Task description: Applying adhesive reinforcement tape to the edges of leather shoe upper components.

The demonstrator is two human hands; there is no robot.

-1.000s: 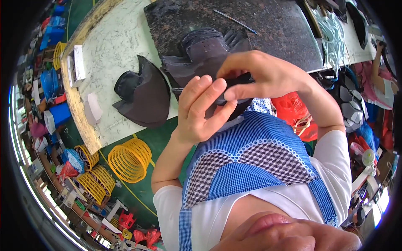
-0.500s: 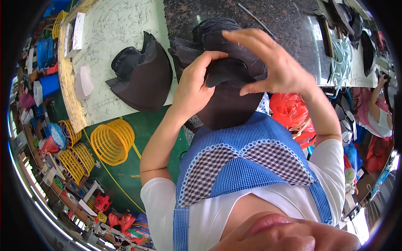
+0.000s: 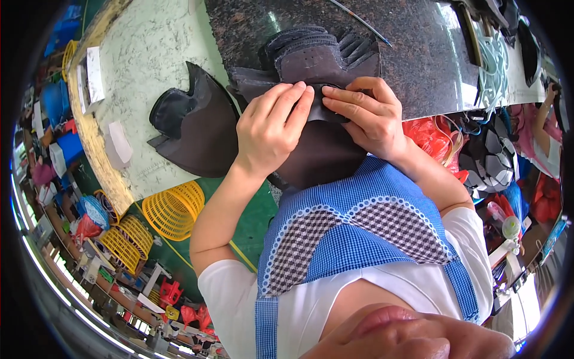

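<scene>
Because both hands rest on one dark panel (image 3: 323,152), work on it looks unfinished. Left hand (image 3: 269,128) and right hand (image 3: 373,113) curl over its upper part, fingertips nearly meeting; they appear to pinch it, thumbs mostly hidden. The panel sits at the near edge of the dark slab (image 3: 418,57), its rounded end reaching past that edge toward the apron (image 3: 359,206). Just beyond lies a stack of dark pieces (image 3: 311,63); which are worked and which remain, I cannot tell. A similar dark piece (image 3: 206,128), perhaps done, lies left, on the pale worktop (image 3: 152,60) near its front edge. A thin rod (image 3: 362,23) lies farther back on the slab, pale cords (image 3: 493,69) by its right edge.
</scene>
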